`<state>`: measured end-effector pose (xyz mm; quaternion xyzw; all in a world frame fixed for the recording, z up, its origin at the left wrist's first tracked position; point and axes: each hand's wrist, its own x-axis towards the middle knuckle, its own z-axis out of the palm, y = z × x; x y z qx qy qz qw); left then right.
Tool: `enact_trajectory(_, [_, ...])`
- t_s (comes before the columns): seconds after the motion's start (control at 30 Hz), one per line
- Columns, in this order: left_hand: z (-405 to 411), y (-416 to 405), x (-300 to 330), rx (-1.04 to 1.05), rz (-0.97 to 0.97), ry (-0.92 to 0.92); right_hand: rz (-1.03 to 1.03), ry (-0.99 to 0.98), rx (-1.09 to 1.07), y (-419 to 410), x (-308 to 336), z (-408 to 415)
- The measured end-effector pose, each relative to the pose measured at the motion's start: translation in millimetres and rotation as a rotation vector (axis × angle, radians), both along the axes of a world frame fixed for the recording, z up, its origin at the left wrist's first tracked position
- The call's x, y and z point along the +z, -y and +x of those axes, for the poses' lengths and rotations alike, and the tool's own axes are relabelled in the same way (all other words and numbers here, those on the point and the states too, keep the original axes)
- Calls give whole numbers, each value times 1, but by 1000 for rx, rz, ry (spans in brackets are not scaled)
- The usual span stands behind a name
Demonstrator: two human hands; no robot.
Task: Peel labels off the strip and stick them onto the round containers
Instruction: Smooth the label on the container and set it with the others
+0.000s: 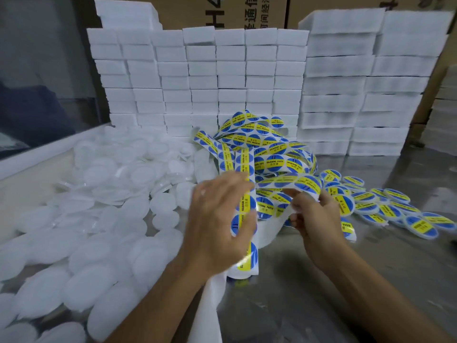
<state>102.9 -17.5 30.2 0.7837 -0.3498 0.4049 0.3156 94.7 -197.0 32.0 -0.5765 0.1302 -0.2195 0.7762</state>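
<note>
My left hand is blurred, and it covers much of the label strip that runs down in front of me, so I cannot tell whether its fingers actually touch the strip or only lie spread in front of it; they look straight and loosely fanned, holding nothing that I can make out. My right hand sits just beside it, fingers curled, pinching a bend of the strip near its top edge, though the fingertips are partly buried behind the paper. The strip's white backing trails down and off the bottom edge. Behind my hands the rest of the strip lies in a tangled heap of blue and yellow labels; the small print is mostly unreadable. To my left a big pile of plain white round containers spreads across the table, cut off at the left and bottom edges. To my right lie labelled containers, overlapping. White boxes are stacked at the back, with cardboard cartons behind them.
</note>
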Motion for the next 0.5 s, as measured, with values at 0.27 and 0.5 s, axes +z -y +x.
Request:
enact_trajectory(0.27, [-1,12,-14,61,377,-270,313,260,269,4,6,-1])
enact_trajectory(0.5, [14,-8,-8,311,297,-256,437,314,352,15,14,0])
